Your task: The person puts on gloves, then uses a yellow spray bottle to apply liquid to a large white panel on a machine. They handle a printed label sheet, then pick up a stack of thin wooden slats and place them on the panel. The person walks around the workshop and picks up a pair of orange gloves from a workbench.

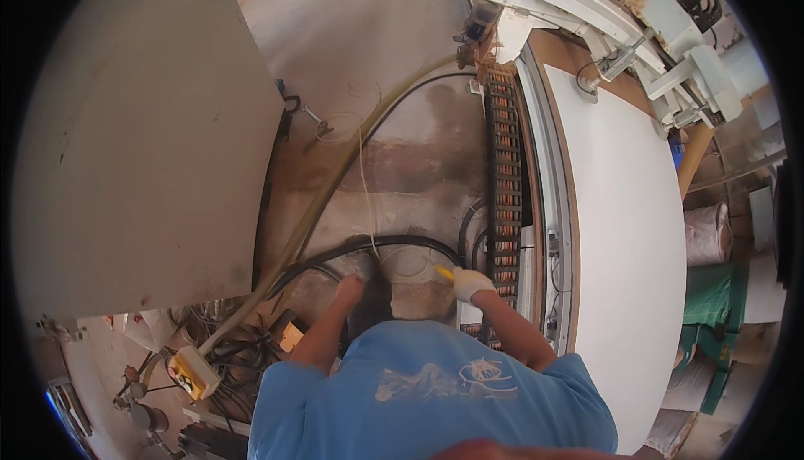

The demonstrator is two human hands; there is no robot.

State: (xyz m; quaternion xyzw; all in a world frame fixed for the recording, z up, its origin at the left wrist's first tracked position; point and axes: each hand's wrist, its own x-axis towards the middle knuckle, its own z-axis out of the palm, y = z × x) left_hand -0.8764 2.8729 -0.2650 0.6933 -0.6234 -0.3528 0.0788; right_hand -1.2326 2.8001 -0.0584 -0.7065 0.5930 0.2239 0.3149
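My right hand (471, 285), in a white glove, is closed on a yellow tool (445, 273) with a short, handle-like end showing. What kind of tool it is, I cannot tell. My bare left hand (352, 289) looks closed, low beside my knee; anything in its fingers is hidden. Just beyond both hands a thick black cable (368, 245) arches across the floor. A thin white cord (366, 184) runs down the floor between my hands and ends near a loose loop. Close to my right hand rises a black cable chain (504, 175) with orange wires inside.
On the left stands a large pale panel (151, 142). A yellowish hose (335, 171) curves over the floor, near a wrench (315, 117). To the right lies a white board (620, 251) on a machine bed, under a white machine beam (569, 8). Tangled cables (243, 359) lie at lower left.
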